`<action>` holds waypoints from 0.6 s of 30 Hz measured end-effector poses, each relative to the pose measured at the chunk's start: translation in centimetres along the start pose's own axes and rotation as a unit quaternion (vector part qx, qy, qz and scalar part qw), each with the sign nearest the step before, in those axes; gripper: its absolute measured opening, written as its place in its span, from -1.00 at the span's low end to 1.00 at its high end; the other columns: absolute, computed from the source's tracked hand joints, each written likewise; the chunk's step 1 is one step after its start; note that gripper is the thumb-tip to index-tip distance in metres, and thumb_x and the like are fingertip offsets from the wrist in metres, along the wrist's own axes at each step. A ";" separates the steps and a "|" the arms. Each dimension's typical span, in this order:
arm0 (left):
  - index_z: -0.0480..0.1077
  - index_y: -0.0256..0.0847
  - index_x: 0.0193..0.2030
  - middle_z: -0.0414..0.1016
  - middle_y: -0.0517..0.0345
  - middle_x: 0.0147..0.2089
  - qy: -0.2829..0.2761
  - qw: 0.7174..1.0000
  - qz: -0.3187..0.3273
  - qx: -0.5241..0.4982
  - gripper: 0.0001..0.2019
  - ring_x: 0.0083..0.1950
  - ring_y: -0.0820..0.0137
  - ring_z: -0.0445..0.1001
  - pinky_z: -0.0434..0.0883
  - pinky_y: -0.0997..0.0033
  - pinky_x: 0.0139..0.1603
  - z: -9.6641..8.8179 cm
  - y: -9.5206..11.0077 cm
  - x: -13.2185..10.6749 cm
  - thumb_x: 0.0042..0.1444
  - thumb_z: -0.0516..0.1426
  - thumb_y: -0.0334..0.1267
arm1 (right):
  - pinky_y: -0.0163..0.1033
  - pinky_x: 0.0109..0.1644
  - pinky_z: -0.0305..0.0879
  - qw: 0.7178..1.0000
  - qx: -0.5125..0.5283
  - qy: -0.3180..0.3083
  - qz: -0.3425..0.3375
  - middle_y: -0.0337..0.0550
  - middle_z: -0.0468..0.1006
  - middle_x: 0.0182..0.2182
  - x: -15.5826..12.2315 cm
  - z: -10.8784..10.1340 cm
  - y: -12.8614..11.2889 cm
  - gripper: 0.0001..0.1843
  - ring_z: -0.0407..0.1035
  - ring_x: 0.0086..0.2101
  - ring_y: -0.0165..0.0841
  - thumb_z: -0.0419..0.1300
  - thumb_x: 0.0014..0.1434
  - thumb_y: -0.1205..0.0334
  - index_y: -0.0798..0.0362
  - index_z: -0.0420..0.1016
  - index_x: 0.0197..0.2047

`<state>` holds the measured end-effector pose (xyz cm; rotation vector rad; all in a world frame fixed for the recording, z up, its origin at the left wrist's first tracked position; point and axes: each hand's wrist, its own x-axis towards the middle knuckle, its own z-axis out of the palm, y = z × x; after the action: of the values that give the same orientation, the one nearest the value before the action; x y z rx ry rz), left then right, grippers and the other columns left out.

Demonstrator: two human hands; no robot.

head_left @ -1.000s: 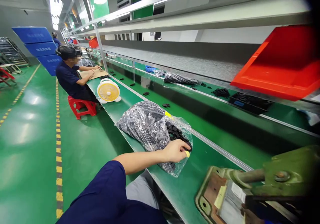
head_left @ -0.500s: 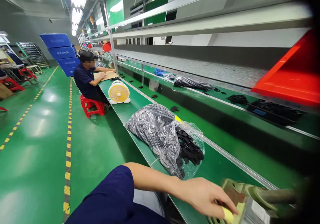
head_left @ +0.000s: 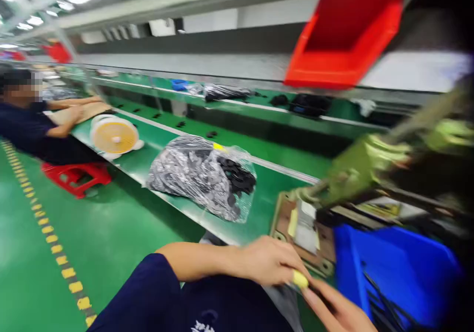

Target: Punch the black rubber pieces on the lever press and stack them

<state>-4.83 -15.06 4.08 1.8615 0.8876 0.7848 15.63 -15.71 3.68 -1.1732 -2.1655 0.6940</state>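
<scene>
My left hand (head_left: 272, 261) is closed at the table's front edge, a yellow cover (head_left: 299, 278) on one fingertip. Its fingertips meet those of my right hand (head_left: 338, 306), which comes in from the lower right with fingers pressed together. Something dark shows between the hands, too blurred and hidden to name. Just beyond them stands a green metal machine (head_left: 348, 166) on a brown base plate (head_left: 278, 223), with a grey metal block (head_left: 306, 228) on the plate. A blue bin (head_left: 414, 253) holding thin black parts is right of my hands.
A clear plastic bag (head_left: 200, 179) of flat black parts lies on the green table (head_left: 264, 184). Farther left are a white and yellow fan (head_left: 115, 137) and a co-worker (head_left: 25, 120) on a red stool (head_left: 76, 176). A red bin (head_left: 342, 41) hangs above the conveyor (head_left: 237, 142).
The view has swung right, bringing the blue bin and my right hand into sight. My left hand has moved away from the machine's metal block to meet my right hand.
</scene>
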 end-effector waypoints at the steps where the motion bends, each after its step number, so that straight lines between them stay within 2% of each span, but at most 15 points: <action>1: 0.63 -0.21 -0.18 0.62 0.02 -0.15 0.037 0.999 -0.027 -0.016 -0.80 -0.06 0.32 0.56 0.47 0.44 0.07 -0.2 -0.1 -0.4 0.22 0.16 -0.26 | -0.17 -0.20 0.56 1.000 0.021 -0.008 0.014 -0.17 0.66 -0.23 -0.5 0.2 -0.3 -0.71 0.56 -0.21 -0.22 0.16 0.24 -0.11 -0.20 0.58 -0.09; 3: 0.63 -0.24 -0.20 0.60 0.01 -0.22 0.116 0.987 -0.086 -0.067 -0.82 -0.17 0.34 0.55 0.49 0.41 -0.06 -0.5 -0.6 -0.6 0.19 0.19 -0.25 | -0.19 -0.13 0.55 0.997 0.047 0.015 0.055 -0.16 0.67 -0.19 -0.6 0.6 -0.9 -0.73 0.58 -0.19 -0.24 0.15 0.28 0.00 -0.13 0.57 -0.05; 5: 0.62 -0.26 -0.21 0.58 0.00 -0.19 0.141 0.976 -0.103 -0.131 -0.82 -0.19 0.36 0.54 0.49 0.40 -0.11 -0.4 -1.3 -0.4 0.15 0.23 -0.23 | -0.20 -0.13 0.52 0.994 0.066 0.061 0.068 -0.14 0.67 -0.24 -0.1 0.9 -1.2 -0.77 0.57 -0.25 -0.27 0.16 0.28 0.07 -0.06 0.58 -0.11; 8: 0.59 -0.26 -0.13 0.56 -0.01 -0.11 0.143 0.964 -0.096 -0.202 -0.77 -0.19 0.37 0.55 0.51 0.39 -0.16 0.0 -2.1 -0.5 0.10 0.28 -0.20 | -0.23 -0.13 0.49 0.989 0.070 0.078 0.100 -0.16 0.66 -0.26 0.3 1.5 -1.0 -0.79 0.55 -0.26 -0.31 0.16 0.28 0.09 -0.05 0.57 -0.12; 12: 0.61 -0.23 -0.24 0.58 0.01 -0.19 0.149 0.970 -0.078 -0.173 -0.85 -0.16 0.35 0.55 0.52 0.37 -0.15 0.4 -2.5 -0.9 0.11 0.28 -0.23 | -0.24 -0.15 0.49 0.985 0.092 0.074 0.123 -0.16 0.66 -0.26 -0.5 2.3 -0.5 -0.80 0.54 -0.28 -0.34 0.17 0.28 0.11 -0.04 0.58 -0.12; 14: 0.60 -0.24 -0.25 0.60 0.02 -0.20 0.155 0.965 -0.106 -0.183 -0.85 -0.20 0.36 0.56 0.52 0.37 -0.18 0.7 -2.9 -0.9 0.09 0.29 -0.21 | -0.24 -0.17 0.50 0.983 0.106 0.076 0.132 -0.15 0.66 -0.25 -0.9 2.7 -0.2 -0.79 0.54 -0.30 -0.34 0.17 0.28 0.11 -0.04 0.57 -0.09; 18: 0.55 -0.29 -0.17 0.59 0.10 -0.36 0.147 0.931 -0.202 -0.267 -0.68 -0.37 0.40 0.55 0.53 0.36 -0.28 1.4 -4.0 -1.0 0.03 0.34 -0.10 | -0.19 -0.09 0.51 0.978 0.132 0.090 0.132 -0.13 0.65 -0.21 -1.1 3.4 0.4 -0.75 0.54 -0.23 -0.32 0.17 0.28 0.10 -0.07 0.56 -0.03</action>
<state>-5.23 -15.14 -0.29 1.0560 1.0694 0.9413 13.97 -17.10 0.76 -1.3342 -1.7260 0.9175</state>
